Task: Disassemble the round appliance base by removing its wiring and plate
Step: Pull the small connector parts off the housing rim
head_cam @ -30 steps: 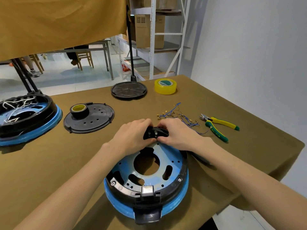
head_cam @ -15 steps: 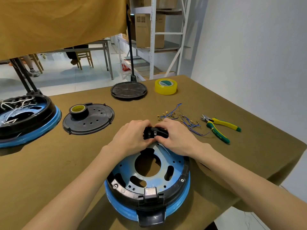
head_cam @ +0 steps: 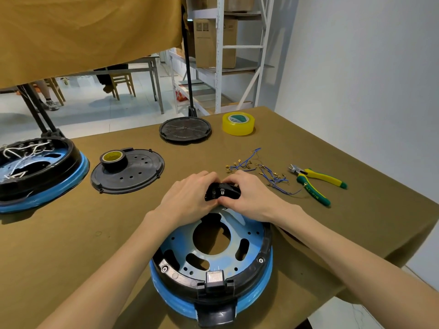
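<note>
Head view: round appliance base (head_cam: 211,262), glossy black plastic rim, blue ring, perforated blue metal plate (head_cam: 221,248) face up, black tab toward the wearer, on olive cloth table (head_cam: 71,233). Left hand (head_cam: 190,198) and right hand (head_cam: 249,195) both pinch a small black connector block (head_cam: 222,191) at the base's far rim. Blue wires (head_cam: 263,169) just beyond; pliers (head_cam: 316,182) right of them.

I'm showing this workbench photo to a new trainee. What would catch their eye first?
Most likely the blue-rimmed round base at the near table edge, where the left hand and right hand together grip a small black part at its far rim. Next, the loose blue wires and yellow-green pliers to the right, then a second base, still full of white wiring, at far left.
</note>
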### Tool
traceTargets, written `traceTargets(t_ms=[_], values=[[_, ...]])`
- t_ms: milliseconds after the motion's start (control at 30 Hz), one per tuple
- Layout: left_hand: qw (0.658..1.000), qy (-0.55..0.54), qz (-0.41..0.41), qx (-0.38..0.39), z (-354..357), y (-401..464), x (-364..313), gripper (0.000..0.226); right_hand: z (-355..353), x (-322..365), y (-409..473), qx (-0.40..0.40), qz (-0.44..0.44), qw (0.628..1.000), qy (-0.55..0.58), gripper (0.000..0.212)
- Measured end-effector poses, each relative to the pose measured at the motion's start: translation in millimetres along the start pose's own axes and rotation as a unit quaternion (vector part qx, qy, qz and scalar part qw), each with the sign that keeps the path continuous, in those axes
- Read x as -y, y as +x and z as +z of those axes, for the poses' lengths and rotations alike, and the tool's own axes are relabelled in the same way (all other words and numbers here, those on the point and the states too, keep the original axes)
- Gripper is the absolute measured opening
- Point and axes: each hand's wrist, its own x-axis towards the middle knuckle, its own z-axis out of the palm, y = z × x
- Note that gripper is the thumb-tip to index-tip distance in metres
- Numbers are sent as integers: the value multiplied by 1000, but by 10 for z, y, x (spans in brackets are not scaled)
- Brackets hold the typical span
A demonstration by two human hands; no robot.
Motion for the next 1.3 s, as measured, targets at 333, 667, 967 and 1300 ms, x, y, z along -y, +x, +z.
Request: traceTargets(t_ms=[333,667,967,1300], values=[[1000,15,5,-8,16,-12,-3,24,-4,-25,40,36,5,999,-27,25],[1000,10,-23,1,-2,4,-5,33,26,-43,15,-16,-18,1000,-7,26],[1000,15,-26,1,4,-1,-18,30,49,-34,23,-28,-21,999,-19,26],[1000,9,-20,3,2,-1,-10,30,51,-36,24,-17,1,1000,9,25]])
